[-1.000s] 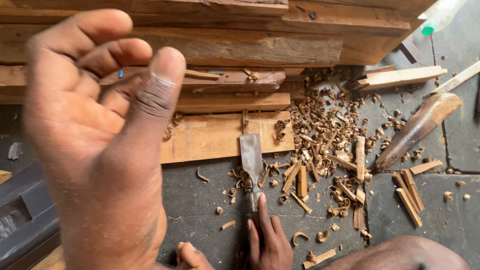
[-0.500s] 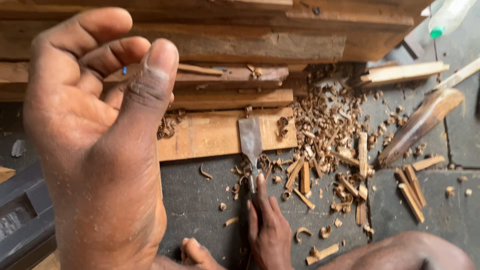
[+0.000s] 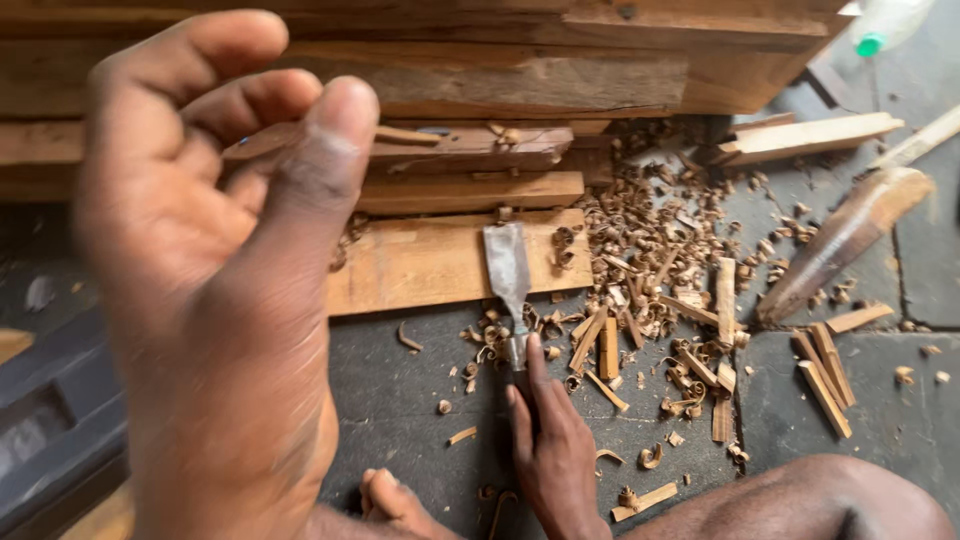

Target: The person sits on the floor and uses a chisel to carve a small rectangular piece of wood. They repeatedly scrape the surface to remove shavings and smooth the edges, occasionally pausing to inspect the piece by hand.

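**Chisel on the plank, left hand up close**

My left hand is raised close to my eyes, blurred and so large that it hides most of the left side of the floor. Its fingers curl loosely toward the thumb and close on nothing that I can see. My wrist runs out of the bottom of the view.

My right hand lies low on the dark floor, wrapped around the handle of the chisel. The handle itself is covered by my fingers, so only the flat metal blade shows, its wide end resting on the pale plank.

Beyond the plank lie stacked boards, their far ends cut off at the top edge. Wood shavings and short offcuts litter the floor to the right. A tapered wooden piece lies near them. A bottle with a green cap is mostly out of view at the top right. My knee fills the lower right corner.
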